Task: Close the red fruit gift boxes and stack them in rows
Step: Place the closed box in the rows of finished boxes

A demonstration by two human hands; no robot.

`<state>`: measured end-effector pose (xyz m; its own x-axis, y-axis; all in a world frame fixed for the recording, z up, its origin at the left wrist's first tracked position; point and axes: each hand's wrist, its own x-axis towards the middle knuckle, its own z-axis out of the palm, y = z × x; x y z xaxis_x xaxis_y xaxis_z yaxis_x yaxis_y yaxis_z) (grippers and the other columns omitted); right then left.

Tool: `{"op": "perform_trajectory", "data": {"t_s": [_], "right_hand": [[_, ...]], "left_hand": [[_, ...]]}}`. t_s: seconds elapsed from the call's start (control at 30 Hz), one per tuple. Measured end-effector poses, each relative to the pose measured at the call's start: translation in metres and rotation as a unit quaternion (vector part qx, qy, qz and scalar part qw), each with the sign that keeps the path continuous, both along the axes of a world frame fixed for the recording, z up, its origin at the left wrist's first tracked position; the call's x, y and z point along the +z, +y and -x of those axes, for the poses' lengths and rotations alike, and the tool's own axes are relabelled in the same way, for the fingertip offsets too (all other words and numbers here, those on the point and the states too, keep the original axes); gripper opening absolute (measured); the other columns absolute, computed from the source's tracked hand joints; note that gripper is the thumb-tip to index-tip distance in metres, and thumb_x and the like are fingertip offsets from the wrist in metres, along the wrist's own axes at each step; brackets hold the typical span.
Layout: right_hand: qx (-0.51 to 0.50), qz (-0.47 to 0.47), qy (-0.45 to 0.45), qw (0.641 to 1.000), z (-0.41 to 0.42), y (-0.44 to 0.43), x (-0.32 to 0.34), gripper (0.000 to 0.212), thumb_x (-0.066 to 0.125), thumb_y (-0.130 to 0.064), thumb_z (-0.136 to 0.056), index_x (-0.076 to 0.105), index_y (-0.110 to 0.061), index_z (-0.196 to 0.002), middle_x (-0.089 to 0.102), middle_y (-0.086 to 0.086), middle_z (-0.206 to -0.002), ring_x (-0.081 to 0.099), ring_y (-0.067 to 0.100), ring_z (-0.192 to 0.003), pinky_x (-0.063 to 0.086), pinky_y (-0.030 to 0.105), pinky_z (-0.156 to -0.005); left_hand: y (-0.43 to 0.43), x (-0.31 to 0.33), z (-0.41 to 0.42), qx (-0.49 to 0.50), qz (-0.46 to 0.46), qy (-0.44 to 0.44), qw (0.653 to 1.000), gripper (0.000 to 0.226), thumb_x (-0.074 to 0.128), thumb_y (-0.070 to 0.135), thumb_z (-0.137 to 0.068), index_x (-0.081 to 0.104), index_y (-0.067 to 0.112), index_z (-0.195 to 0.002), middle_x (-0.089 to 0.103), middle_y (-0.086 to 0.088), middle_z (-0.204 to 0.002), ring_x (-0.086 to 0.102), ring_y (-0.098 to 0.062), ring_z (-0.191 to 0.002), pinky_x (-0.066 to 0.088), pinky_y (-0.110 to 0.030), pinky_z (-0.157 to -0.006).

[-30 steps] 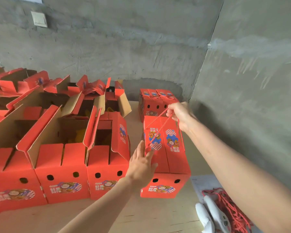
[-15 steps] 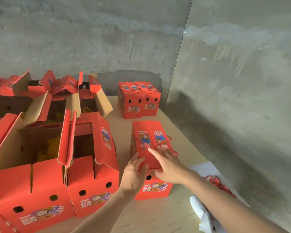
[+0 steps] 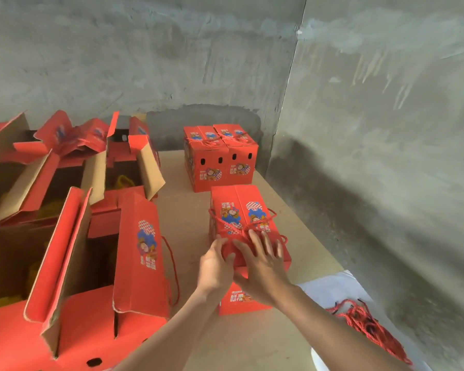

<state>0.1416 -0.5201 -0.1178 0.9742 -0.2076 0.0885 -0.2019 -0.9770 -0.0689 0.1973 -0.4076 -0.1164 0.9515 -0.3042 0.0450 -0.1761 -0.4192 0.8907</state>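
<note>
Fingers of the right hand lie spread flat on the closed box; left hand touches its side, finger curl unclear.

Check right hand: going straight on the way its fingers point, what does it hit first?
The right hand, flat on the near closed box, would likely meet that box's red rope handle first, just ahead of its fingertips.
</note>
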Motion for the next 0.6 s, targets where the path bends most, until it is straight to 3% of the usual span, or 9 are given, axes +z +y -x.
{"op": "perform_trajectory", "data": {"t_s": [0.07,0.13,0.17,0.23,0.27,0.33,0.43,0.53,0.6], "right_hand": [[-0.027,0.013,-0.036,0.999,-0.021,-0.002,0.003,0.065,0.047,-0.053,-0.084,0.029,-0.035,-0.144,0.004,0.011,-0.159,-0.002,0.041,-0.144,-0.003,0.063,-0.109],[-0.087,0.005,-0.069,0.994,-0.039,0.0,0.003,0.063,0.064,-0.048,-0.07,0.053,-0.031,-0.13,0.026,0.023,-0.152,0.017,0.053,-0.137,0.016,0.071,-0.102],[-0.103,-0.012,-0.086,0.991,-0.048,-0.004,-0.002,0.066,0.066,-0.046,-0.069,0.053,-0.03,-0.131,0.026,0.024,-0.151,0.012,0.054,-0.137,0.013,0.072,-0.102],[-0.108,-0.033,-0.076,0.991,-0.066,-0.022,-0.02,0.076,0.055,-0.048,-0.079,0.026,-0.032,-0.147,-0.003,0.022,-0.156,-0.024,0.048,-0.134,-0.021,0.064,-0.101],[-0.103,-0.042,-0.06,0.992,-0.077,-0.037,-0.026,0.076,0.05,-0.05,-0.083,0.016,-0.034,-0.149,-0.012,0.02,-0.156,-0.033,0.044,-0.132,-0.031,0.059,-0.096],[-0.095,-0.04,-0.066,0.992,-0.099,-0.071,-0.029,0.068,0.039,-0.051,-0.089,0.009,-0.037,-0.149,-0.017,0.018,-0.156,-0.03,0.043,-0.136,-0.032,0.057,-0.097],[-0.082,-0.059,-0.061,0.993,-0.14,-0.112,-0.023,0.063,0.037,-0.048,-0.092,0.01,-0.037,-0.148,-0.014,0.017,-0.157,-0.024,0.042,-0.14,-0.02,0.062,-0.104],[-0.082,-0.072,-0.039,0.993,-0.179,-0.138,-0.018,0.066,0.042,-0.048,-0.09,0.011,-0.036,-0.148,-0.014,0.018,-0.157,-0.025,0.041,-0.139,-0.021,0.062,-0.103],[-0.088,-0.065,-0.035,0.993,-0.2,-0.149,-0.017,0.067,0.043,-0.049,-0.09,0.013,-0.035,-0.147,-0.014,0.017,-0.157,-0.023,0.041,-0.14,-0.021,0.063,-0.103]], "left_hand": [[-0.021,0.004,-0.018,0.006,-0.021,0.002,1.0,0.037,0.05,0.002,-0.091,0.053,0.008,-0.127,0.059,-0.008,-0.127,0.055,-0.025,-0.115,0.028,-0.004,-0.073],[-0.043,0.007,-0.038,0.021,-0.03,0.013,0.999,0.037,0.047,0.002,-0.092,0.05,0.007,-0.128,0.059,-0.012,-0.126,0.053,-0.027,-0.117,0.032,-0.014,-0.083],[-0.054,0.008,-0.048,0.03,-0.032,0.023,0.999,0.037,0.046,0.003,-0.092,0.049,0.006,-0.129,0.057,-0.013,-0.126,0.052,-0.028,-0.118,0.033,-0.018,-0.089],[-0.072,0.008,-0.069,0.025,-0.035,0.045,0.998,0.037,0.049,0.005,-0.091,0.048,0.005,-0.128,0.055,-0.014,-0.125,0.052,-0.028,-0.117,0.039,-0.027,-0.097],[-0.08,0.009,-0.08,0.009,-0.035,0.05,0.998,0.036,0.051,0.005,-0.09,0.051,0.006,-0.126,0.058,-0.013,-0.122,0.055,-0.027,-0.114,0.043,-0.032,-0.097],[-0.091,0.012,-0.099,-0.04,-0.035,0.05,0.997,0.029,0.052,0.004,-0.089,0.061,0.009,-0.116,0.064,-0.006,-0.106,0.06,-0.025,-0.098,0.049,-0.036,-0.088],[-0.098,0.008,-0.119,-0.065,-0.085,-0.025,0.994,0.029,0.05,0.006,-0.089,0.067,0.017,-0.11,0.061,0.007,-0.096,0.054,-0.015,-0.087,0.039,-0.018,-0.069],[-0.093,0.003,-0.128,-0.049,-0.134,-0.047,0.989,0.03,0.052,0.016,-0.092,0.062,0.019,-0.12,0.064,0.004,-0.112,0.06,-0.015,-0.102,0.038,-0.014,-0.074],[-0.083,0.001,-0.131,-0.063,-0.161,-0.039,0.984,0.023,0.052,0.02,-0.092,0.067,0.02,-0.11,0.068,0.004,-0.102,0.062,-0.012,-0.093,0.044,-0.018,-0.076]]}}
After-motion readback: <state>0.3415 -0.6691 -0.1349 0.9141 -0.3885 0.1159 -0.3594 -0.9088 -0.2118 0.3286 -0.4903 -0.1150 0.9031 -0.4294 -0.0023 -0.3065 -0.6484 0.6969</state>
